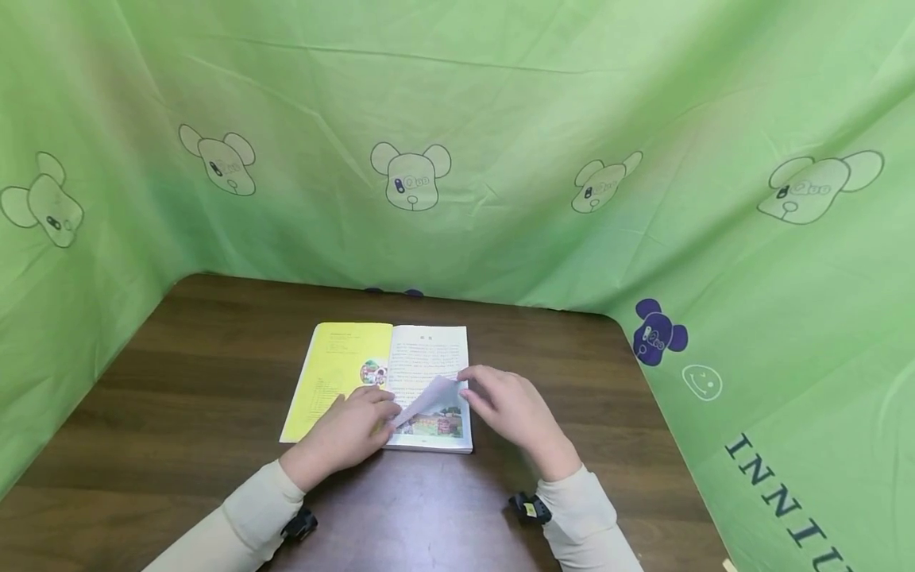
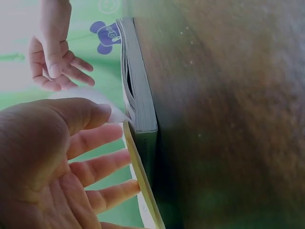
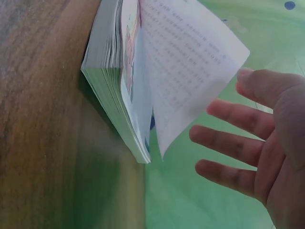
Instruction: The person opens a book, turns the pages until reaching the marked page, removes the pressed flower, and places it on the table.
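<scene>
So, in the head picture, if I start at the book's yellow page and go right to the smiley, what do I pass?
Yellow page → printed white page → right grip → purple cartoon animal → smiley face.

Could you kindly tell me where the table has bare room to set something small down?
The table shows bare wood left of the open book, behind it towards the green curtain, and right of the right hand; another patch lies between the forearms. It is crowded over the book, where the left hand rests and a page is partly lifted.
</scene>
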`<state>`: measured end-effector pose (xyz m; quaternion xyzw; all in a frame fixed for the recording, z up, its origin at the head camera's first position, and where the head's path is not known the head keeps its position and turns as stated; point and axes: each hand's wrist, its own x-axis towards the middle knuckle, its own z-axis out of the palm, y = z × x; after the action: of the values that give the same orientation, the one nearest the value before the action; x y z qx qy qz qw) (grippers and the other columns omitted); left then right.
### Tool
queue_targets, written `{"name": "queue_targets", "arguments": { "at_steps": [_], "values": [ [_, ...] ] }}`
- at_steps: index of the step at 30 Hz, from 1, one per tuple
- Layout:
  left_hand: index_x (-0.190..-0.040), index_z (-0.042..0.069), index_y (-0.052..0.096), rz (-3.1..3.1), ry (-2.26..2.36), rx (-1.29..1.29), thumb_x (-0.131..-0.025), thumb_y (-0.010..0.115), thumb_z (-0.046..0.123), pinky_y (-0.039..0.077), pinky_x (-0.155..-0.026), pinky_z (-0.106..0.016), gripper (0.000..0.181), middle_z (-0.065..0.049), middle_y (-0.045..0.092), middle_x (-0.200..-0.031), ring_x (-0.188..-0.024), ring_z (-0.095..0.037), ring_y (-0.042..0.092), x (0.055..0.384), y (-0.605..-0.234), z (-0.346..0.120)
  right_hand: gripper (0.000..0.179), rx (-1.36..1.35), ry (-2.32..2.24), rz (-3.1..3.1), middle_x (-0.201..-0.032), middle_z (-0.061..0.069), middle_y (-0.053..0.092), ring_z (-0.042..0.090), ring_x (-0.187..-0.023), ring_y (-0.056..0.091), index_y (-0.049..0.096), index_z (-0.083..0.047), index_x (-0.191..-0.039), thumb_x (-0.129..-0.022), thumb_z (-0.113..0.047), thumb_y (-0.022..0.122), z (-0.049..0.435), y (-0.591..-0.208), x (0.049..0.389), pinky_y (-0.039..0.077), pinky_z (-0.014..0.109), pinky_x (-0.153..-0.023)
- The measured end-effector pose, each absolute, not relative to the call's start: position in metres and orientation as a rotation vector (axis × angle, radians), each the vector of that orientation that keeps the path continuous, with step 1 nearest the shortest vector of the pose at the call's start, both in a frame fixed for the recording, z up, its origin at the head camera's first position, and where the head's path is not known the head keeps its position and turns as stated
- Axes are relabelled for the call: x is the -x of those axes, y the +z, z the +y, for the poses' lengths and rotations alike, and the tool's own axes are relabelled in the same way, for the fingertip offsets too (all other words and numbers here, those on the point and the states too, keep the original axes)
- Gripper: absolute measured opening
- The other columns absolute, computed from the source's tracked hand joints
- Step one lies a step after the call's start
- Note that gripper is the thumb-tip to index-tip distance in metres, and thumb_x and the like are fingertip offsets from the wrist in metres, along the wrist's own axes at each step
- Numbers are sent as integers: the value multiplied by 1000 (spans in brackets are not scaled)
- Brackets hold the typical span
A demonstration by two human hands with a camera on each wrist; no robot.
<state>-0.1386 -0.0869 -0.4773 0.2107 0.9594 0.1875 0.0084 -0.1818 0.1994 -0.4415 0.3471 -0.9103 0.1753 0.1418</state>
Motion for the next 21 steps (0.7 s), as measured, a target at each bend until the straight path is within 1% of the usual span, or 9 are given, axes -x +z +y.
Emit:
{"name": "queue_targets", "arguments": {
  "at_steps": [2,4,6,8,11,13,15,18,21],
  "values": [
    [-130,17,70,3014,617,-653,-97,68,30,46,-103,-64,36,-3,65,-137,-131,-25,57,139,-477,-87,21,-983,524,-2620,-112,-3,76,16,-94,74,69,-19,-118,-98,-27,70,201,-441,182,59,38,-80],
    [-135,13,66,3036,666,-649,-97,69,32,48,-104,-58,43,-6,65,-137,-129,-26,59,139,-476,-87,23,-972,522,-2616,-116,-4,75,16,-102,73,70,-19,-119,-99,-28,70,201,-441,182,59,38,-85],
    [-140,8,61,3057,730,-640,-96,71,33,49,-105,-52,52,-9,64,-138,-129,-29,60,139,-474,-88,23,-962,520,-2615,-119,-4,74,14,-107,72,70,-19,-120,-99,-28,69,201,-442,182,58,37,-88],
    [-146,5,53,3080,784,-626,-95,73,32,48,-108,-49,62,-12,61,-142,-132,-31,58,139,-473,-88,24,-954,520,-2617,-120,-4,74,14,-109,71,70,-19,-121,-99,-28,69,201,-442,182,58,37,-90],
    [-158,6,35,3133,795,-606,-92,77,29,45,-111,-52,82,-16,50,-153,-139,-36,51,139,-472,-89,24,-945,529,-2627,-120,-4,74,14,-110,71,70,-19,-121,-98,-27,69,201,-442,182,57,37,-92],
    [-163,8,23,3192,746,-610,-89,79,29,42,-112,-56,95,-18,38,-161,-144,-39,44,140,-472,-90,24,-945,534,-2640,-120,-4,74,14,-111,71,70,-19,-121,-98,-27,70,201,-442,182,57,38,-93],
    [-165,10,15,3266,677,-635,-86,82,30,38,-113,-62,105,-20,26,-166,-148,-42,35,140,-473,-92,26,-957,535,-2657,-120,-3,74,15,-112,70,70,-18,-121,-97,-27,71,200,-442,182,56,38,-95],
    [-165,13,12,3369,554,-686,-82,85,33,31,-114,-69,113,-21,9,-170,-153,-43,20,140,-473,-95,28,-995,533,-2687,-121,-2,74,16,-115,69,70,-17,-123,-97,-28,72,200,-442,182,55,39,-99],
    [-165,15,14,3423,460,-743,-81,86,34,21,-115,-74,112,-20,-1,-171,-157,-42,7,140,-472,-97,33,-1055,531,-2706,-124,1,73,18,-119,67,70,-14,-125,-96,-28,74,199,-444,183,53,39,-103]
  ]
}}
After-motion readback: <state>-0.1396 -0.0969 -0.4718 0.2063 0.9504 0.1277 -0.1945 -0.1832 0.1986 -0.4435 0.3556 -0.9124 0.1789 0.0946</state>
